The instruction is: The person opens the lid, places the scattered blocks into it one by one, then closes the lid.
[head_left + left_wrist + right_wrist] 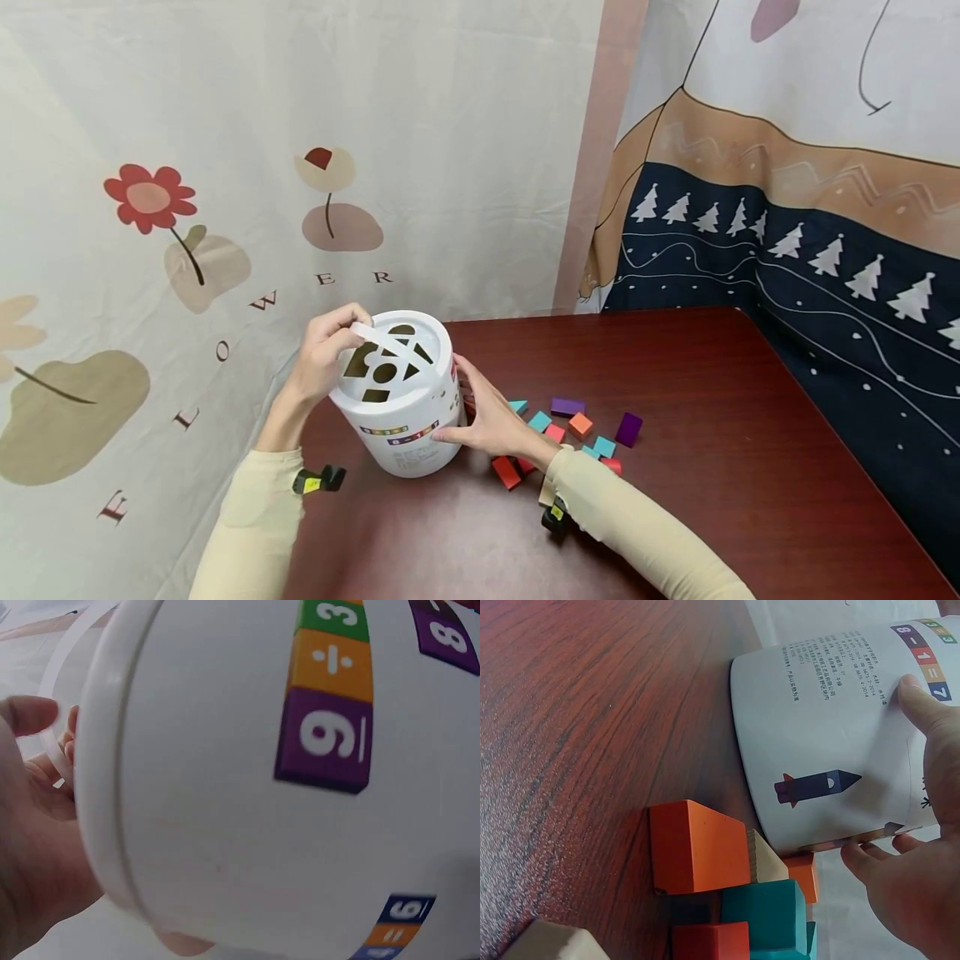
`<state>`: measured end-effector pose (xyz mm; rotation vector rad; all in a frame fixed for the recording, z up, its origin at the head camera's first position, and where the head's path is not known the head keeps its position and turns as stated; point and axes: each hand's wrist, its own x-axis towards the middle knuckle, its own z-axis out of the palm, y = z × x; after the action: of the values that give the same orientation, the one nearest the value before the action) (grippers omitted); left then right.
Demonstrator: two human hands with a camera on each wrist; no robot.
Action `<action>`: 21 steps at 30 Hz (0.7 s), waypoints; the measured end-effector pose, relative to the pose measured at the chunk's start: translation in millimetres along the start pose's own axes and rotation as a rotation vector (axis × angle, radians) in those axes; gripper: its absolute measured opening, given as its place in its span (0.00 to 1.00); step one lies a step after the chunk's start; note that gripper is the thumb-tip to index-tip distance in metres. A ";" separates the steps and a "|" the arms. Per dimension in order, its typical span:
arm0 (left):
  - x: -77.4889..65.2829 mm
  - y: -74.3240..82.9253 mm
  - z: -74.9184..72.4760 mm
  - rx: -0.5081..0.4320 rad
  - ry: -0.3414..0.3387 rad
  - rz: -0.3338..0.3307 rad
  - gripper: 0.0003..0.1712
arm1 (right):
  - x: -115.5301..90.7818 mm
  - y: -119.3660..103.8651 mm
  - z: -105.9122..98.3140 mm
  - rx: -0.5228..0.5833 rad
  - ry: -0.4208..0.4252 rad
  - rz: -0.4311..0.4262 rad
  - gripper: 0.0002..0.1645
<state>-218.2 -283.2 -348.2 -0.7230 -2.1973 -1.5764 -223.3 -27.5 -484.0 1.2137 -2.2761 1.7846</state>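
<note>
A white bucket (408, 450) printed with coloured number tiles stands on the table, tilted slightly. Its lid (367, 407) has cut-out shapes such as circles and triangles, and a white strap handle (393, 343) crosses over it. My left hand (322, 354) pinches that handle at its left end. Around the bucket's right side, my right hand (491, 417) holds on, with the thumb on the near face and the fingers on the far side. In the right wrist view, an orange block (697, 847) and a teal block (765, 919) lie close to the bucket's base.
Several loose blocks lie right of the bucket, among them purple blocks (628, 429) and an orange cube (581, 426), some partly hidden by my right forearm. The dark red table (712, 467) meets a printed cloth (480, 167) at the back and left.
</note>
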 end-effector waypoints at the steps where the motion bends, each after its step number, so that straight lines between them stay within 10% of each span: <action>1: -1.3 1.4 -0.4 -0.013 -0.005 0.022 0.09 | -0.1 -0.2 -0.1 -0.001 0.001 0.002 0.70; 21: -51.4 12.6 -6.6 0.382 0.071 0.172 0.05 | -1.1 -0.8 0.3 0.013 0.011 0.009 0.70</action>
<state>-169.2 -296.8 -364.4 -0.7022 -2.2243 -1.0412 -221.9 -27.2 -483.9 1.1944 -2.2714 1.8072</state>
